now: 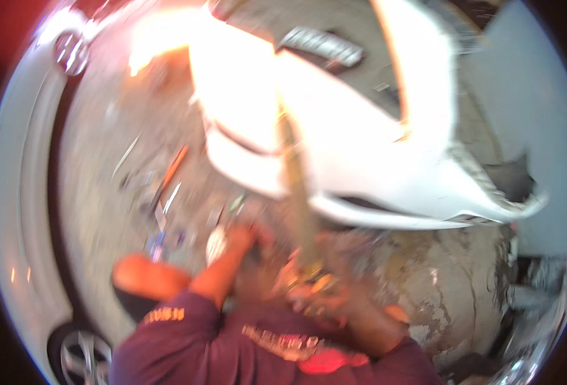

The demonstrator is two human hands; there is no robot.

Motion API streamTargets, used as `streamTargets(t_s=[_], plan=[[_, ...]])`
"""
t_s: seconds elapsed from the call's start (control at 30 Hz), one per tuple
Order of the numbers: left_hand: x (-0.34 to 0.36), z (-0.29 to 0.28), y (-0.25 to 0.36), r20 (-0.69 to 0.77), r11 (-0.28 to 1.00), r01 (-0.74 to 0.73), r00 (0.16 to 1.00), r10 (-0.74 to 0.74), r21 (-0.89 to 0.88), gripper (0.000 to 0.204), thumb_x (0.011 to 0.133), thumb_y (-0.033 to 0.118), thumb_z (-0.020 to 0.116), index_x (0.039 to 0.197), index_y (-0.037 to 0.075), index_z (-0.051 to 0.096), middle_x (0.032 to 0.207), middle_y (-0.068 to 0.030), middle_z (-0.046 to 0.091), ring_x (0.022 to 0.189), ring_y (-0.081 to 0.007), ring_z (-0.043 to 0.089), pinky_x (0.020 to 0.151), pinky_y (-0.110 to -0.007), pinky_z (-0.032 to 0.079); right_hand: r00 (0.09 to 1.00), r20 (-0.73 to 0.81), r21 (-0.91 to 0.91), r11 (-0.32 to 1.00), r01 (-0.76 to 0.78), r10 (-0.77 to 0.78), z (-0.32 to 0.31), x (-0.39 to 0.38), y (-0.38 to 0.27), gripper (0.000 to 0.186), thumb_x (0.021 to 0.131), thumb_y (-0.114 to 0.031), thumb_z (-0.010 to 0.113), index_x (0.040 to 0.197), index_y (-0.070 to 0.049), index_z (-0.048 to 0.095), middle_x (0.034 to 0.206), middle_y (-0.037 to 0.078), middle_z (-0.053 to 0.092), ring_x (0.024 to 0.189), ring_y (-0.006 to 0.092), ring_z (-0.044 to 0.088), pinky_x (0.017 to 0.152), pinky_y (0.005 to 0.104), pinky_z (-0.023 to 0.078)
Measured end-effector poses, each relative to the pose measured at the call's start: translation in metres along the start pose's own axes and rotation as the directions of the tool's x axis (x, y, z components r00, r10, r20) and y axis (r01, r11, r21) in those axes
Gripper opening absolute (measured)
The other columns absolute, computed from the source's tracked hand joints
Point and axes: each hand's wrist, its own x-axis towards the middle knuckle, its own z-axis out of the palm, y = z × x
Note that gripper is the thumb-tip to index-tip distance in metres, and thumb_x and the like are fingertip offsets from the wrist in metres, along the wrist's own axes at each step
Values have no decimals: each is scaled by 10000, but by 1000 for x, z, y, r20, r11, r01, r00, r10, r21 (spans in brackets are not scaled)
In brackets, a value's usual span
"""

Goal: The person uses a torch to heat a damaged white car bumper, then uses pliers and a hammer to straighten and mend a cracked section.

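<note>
A large white car bumper [367,154] lies in front of me, its upper left part washed out by glare. A long olive-brown bar [301,199] crosses in front of it, running from the bumper's middle down to my right hand [312,292]. My right fingers are closed around the bar's lower end, where blurred yellow bits show. My left hand [256,237] is low over the floor, left of the bar; motion smears its fingers, and what it holds, if anything, cannot be made out. Beside my left wrist is a whitish rounded thing [216,245].
On the concrete floor [94,212] to the left lie an orange-handled tool [172,168], a thin pale stick [126,155] and small scattered pieces. A silver car [23,192] stands along the left edge. A number plate [322,46] lies beyond the bumper; a grey panel [527,96] rises at right.
</note>
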Motion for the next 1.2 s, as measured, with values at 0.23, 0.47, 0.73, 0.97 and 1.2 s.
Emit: streamTargets(t_s=[0.23,0.47,0.73,0.97,1.2], plan=[[-1,-39,57,243,965,233,949,-199,-121,534,981,460,588,1262,43,766,1337,-219,724,1252,-346,703,1088,-480,527,987,-79,-193,974,122,-139,9,21,-24,529,924,-248,824,1331,-25,570,1105,67,683,999,155,636,880,333,528],[97,-265,-100,241,738,-248,963,118,628,313,870,327,772,1018,59,838,1107,-201,786,1012,-369,765,918,-483,596,904,149,130,914,385,-402,5,15,-58,988,981,-91,739,1729,-185,99,1527,251,501,1016,143,643,888,309,578],[-88,-537,-13,-658,879,-158,724,-208,-451,267,1031,228,675,1031,-36,711,862,-134,728,706,-210,676,681,-373,527,919,21,236,895,379,-394,12,8,-48,215,1000,-23,653,1138,-97,506,1375,192,613,753,114,649,669,265,577],[-142,-541,83,-875,672,-572,400,-271,-470,238,1094,200,612,1123,14,758,787,4,660,692,-84,611,658,-266,489,905,-37,270,867,418,-425,9,15,-33,147,1044,-87,618,1041,-96,472,1255,266,615,661,168,648,600,287,566],[-109,-510,144,-842,318,-781,518,-151,-538,227,1117,212,589,1154,22,707,887,-40,665,766,-105,672,716,-274,545,865,-30,316,816,484,-501,12,14,-24,141,1035,-100,623,1047,-90,483,1229,335,585,638,216,666,533,302,580]])
